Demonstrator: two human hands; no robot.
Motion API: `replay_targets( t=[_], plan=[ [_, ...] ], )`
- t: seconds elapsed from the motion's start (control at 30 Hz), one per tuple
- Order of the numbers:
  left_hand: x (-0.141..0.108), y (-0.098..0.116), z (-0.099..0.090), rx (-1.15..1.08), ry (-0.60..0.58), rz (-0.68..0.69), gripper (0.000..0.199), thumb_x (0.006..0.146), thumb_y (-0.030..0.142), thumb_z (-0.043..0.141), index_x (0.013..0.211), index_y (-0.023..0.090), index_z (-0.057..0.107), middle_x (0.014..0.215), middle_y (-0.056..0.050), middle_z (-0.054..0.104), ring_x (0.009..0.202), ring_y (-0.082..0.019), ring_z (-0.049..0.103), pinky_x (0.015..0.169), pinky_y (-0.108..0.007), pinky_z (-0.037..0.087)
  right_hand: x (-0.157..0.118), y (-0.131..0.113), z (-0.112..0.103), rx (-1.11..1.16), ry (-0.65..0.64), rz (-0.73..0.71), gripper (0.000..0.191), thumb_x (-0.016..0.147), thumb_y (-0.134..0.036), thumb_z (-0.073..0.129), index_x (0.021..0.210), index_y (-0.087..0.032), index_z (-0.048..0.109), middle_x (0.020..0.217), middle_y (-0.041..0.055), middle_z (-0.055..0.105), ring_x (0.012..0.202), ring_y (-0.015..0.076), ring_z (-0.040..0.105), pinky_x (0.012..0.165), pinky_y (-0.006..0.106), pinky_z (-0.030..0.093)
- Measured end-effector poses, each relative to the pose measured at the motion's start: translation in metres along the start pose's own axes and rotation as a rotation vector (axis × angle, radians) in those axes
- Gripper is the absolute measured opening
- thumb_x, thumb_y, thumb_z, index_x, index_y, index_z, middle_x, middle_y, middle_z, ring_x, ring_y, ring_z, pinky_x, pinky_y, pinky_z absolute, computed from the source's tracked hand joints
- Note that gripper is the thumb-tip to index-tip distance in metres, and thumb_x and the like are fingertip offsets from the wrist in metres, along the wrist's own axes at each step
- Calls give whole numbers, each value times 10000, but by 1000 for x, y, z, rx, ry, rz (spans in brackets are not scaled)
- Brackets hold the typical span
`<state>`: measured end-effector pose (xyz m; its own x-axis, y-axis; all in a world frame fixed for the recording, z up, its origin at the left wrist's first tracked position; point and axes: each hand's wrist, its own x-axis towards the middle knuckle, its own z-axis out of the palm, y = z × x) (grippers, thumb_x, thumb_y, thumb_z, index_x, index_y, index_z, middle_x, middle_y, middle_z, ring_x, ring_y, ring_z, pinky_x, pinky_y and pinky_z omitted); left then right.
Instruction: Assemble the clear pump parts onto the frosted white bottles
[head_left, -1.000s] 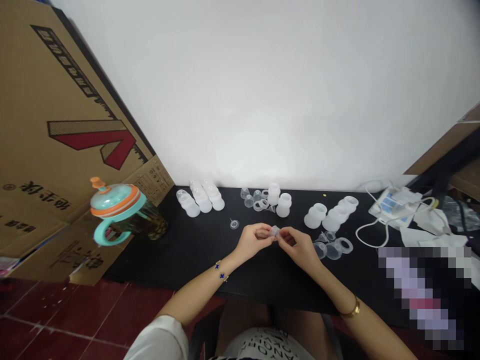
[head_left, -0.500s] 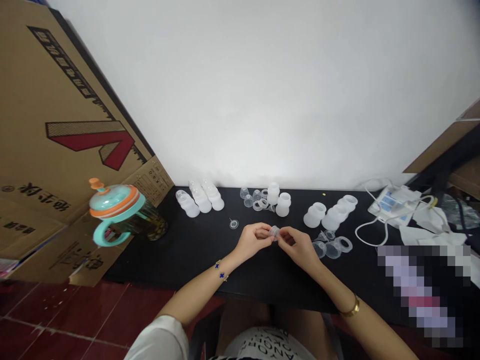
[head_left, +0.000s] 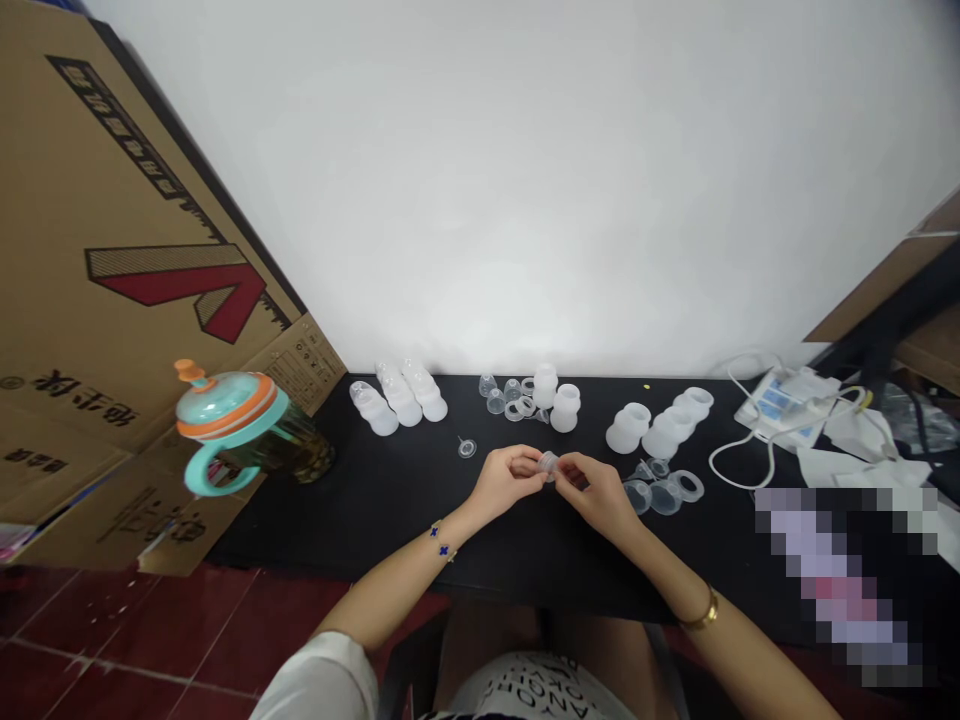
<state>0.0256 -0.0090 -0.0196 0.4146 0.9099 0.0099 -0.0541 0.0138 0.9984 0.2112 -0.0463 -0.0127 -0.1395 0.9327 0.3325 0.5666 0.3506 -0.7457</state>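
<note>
Across the black worktop (head_left: pixel 420 520), white waisted bottles (head_left: pixel 628 428) sit in groups towards ten, twelve and two o'clock. Left hand (head_left: pixel 506 485) and right hand (head_left: pixel 596 490) pinch narrowly on one small, clear, ridged piece (head_left: pixel 549 464), at two o'clock from the left, ten from the right.

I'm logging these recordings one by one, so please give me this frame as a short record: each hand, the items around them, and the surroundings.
Left hand: fingers pinch a small clear piece
Right hand: fingers on the same piece
Left side: three white bottles with clear tops; nearer the hands, a clear disc
Behind hands: two open white bottles, small clear parts
Right side: three open white bottles, clear parts
Surroundings: black table, lidded mug, cardboard box, white cable
</note>
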Motion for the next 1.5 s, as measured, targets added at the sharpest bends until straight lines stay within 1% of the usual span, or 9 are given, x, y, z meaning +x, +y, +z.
replay_targets(
  t=[0.23, 0.53, 0.73, 0.9, 1.0, 1.1, 1.2, 1.33, 1.5],
  plan=[
    [1, 0, 0, 29, 18, -4, 308, 662, 263, 830, 906, 128, 701, 789, -73, 775, 721, -205, 737, 682, -273, 564, 0, -1, 0, -10, -27, 30, 109, 874, -284, 559, 818, -227, 633, 706, 12, 673, 626, 170, 631, 551, 250, 477],
    [1, 1, 0, 19, 5, -6, 314, 663, 272, 839, 903, 122, 701, 783, -75, 769, 708, -195, 728, 663, -259, 553, 0, -2, -1, -10, -38, 27, 111, 867, -284, 548, 806, -229, 623, 701, 10, 667, 627, 170, 631, 559, 249, 479],
    [1, 0, -1, 29, -7, 12, 304, 707, 292, 817, 935, 125, 703, 812, -86, 772, 741, -207, 735, 686, -270, 562, 1, -3, -1, 22, -17, 34, 94, 859, -263, 566, 820, -224, 641, 707, 10, 681, 628, 170, 641, 580, 258, 502],
    [0, 7, -6, 178, 80, 151, 288, 779, 346, 772, 993, 157, 730, 960, -93, 757, 889, -226, 717, 727, -284, 575, 2, 2, -1, 189, 8, 130, 236, 884, -369, 602, 1045, -211, 673, 911, 58, 748, 699, 188, 690, 579, 275, 552],
    [-1, 10, -8, 309, 134, 265, 211, 826, 351, 728, 971, 201, 760, 1010, -86, 735, 918, -224, 690, 748, -307, 583, 5, 4, -1, 365, -9, 214, 322, 899, -438, 586, 1101, -200, 666, 983, 82, 738, 717, 191, 693, 538, 271, 563],
    [-3, 11, -7, 518, 151, 414, 142, 882, 303, 673, 963, 259, 781, 971, -69, 739, 961, -230, 656, 860, -362, 553, 7, 5, -2, 506, -22, 302, 399, 906, -507, 564, 1106, -179, 674, 994, 99, 727, 734, 201, 704, 496, 257, 553],
    [-4, 9, -7, 691, 124, 533, 194, 923, 244, 612, 996, 304, 780, 974, -54, 742, 1001, -235, 630, 929, -396, 514, 8, 7, -2, 526, -44, 345, 425, 877, -521, 602, 1127, -185, 670, 1040, 100, 718, 737, 206, 713, 473, 247, 540],
    [-4, 5, -10, 805, 75, 619, 295, 941, 177, 551, 1087, 331, 756, 1042, -59, 718, 1071, -237, 597, 899, -381, 528, 8, 10, -2, 467, -83, 317, 393, 852, -473, 649, 1134, -201, 662, 1024, 78, 715, 741, 191, 692, 480, 235, 527],
    [-6, 7, -9, 791, 78, 661, 319, 937, 142, 525, 1068, 323, 752, 1235, -67, 627, 1149, -227, 579, 827, -319, 566, 8, 11, -1, 541, -65, 326, 338, 817, -435, 687, 1042, -187, 645, 1007, 80, 700, 650, 157, 657, 459, 232, 497]
  ],
)
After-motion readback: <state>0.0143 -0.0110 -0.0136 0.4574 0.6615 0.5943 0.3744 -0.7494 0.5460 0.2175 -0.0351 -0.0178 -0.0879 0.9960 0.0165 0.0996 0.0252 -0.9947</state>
